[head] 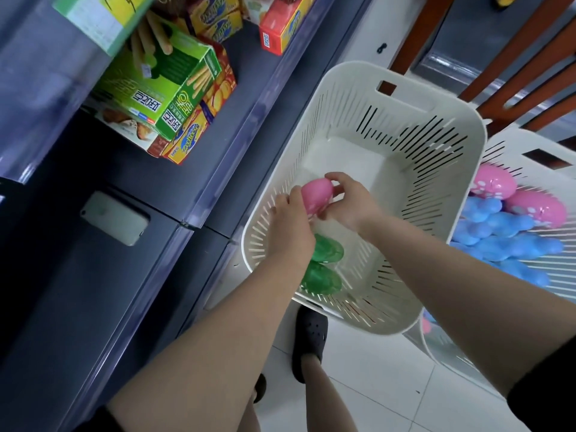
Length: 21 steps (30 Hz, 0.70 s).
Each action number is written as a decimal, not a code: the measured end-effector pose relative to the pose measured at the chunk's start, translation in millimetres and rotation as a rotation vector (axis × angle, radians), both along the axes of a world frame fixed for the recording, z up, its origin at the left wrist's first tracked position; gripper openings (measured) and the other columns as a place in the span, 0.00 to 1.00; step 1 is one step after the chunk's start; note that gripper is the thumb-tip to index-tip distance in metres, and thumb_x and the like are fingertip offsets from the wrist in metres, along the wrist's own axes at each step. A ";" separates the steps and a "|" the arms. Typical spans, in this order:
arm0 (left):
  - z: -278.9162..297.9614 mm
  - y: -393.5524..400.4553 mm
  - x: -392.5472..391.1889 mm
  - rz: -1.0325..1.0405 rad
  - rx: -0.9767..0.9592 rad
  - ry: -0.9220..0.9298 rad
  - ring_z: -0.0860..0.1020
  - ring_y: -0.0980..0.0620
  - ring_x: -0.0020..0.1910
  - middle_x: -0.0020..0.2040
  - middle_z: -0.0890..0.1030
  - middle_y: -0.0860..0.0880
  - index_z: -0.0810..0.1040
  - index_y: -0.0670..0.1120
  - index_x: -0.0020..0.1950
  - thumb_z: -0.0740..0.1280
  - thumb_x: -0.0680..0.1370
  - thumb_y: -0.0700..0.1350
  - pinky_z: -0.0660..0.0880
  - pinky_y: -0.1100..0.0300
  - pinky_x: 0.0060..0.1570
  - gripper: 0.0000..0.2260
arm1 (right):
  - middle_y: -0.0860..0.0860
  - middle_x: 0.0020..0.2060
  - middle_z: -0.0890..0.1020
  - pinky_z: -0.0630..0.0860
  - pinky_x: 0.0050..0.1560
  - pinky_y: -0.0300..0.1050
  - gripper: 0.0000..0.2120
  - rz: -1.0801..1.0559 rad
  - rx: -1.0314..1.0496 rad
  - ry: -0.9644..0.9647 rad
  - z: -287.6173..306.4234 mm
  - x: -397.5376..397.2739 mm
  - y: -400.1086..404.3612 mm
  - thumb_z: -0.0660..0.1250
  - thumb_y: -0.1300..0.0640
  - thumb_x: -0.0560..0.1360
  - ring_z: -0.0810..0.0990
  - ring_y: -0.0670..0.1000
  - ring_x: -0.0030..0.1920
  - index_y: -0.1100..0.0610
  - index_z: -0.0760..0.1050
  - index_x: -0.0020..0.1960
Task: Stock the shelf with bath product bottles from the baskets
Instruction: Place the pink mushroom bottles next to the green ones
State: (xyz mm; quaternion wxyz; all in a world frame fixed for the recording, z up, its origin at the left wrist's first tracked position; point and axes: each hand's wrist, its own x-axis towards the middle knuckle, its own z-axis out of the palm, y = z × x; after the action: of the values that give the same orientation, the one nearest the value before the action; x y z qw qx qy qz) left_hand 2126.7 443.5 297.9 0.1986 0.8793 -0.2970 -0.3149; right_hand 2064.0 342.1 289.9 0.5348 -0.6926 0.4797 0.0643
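Both arms reach down into the white basket. The left hand and the right hand meet over a pink bottle — each one has its fingers curled around it, the left from below, the right from the top. Two green bottles lie at the bottom, just under the left wrist. The dark shelf is to the left — snack boxes sit on it.

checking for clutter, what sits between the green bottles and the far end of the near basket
In the head view, only bare white floor of the near basket lies beyond the green bottles, apart from the pink bottle held above by both hands.
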 end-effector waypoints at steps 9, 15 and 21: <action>83.4 -13.7 27.3 -0.102 -0.300 0.063 0.72 0.45 0.60 0.62 0.72 0.45 0.71 0.45 0.67 0.69 0.71 0.35 0.69 0.54 0.59 0.25 | 0.54 0.49 0.76 0.76 0.52 0.47 0.30 -0.108 -0.047 -0.148 97.5 -16.2 -17.4 0.76 0.62 0.67 0.77 0.53 0.48 0.59 0.67 0.65; 172.1 -17.4 38.7 -0.191 -0.376 0.065 0.71 0.49 0.60 0.62 0.72 0.44 0.70 0.43 0.67 0.71 0.71 0.45 0.60 0.74 0.47 0.26 | 0.52 0.44 0.76 0.78 0.48 0.51 0.26 -0.048 -0.183 -0.178 188.3 -20.3 -27.6 0.76 0.57 0.68 0.79 0.56 0.45 0.60 0.70 0.62; 270.4 -12.1 49.0 -0.241 -0.505 0.022 0.68 0.55 0.56 0.58 0.70 0.47 0.70 0.44 0.68 0.72 0.72 0.40 0.65 0.67 0.55 0.26 | 0.50 0.46 0.77 0.68 0.38 0.36 0.24 0.029 -0.415 -0.250 286.3 -24.8 -24.5 0.73 0.50 0.70 0.75 0.49 0.44 0.58 0.73 0.61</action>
State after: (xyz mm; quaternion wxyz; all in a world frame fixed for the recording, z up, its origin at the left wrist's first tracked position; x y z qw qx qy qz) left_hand 2175.7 431.4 568.3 0.3759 0.7568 -0.4662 -0.2619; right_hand 2039.2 317.6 576.2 0.4353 -0.7971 0.4027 -0.1140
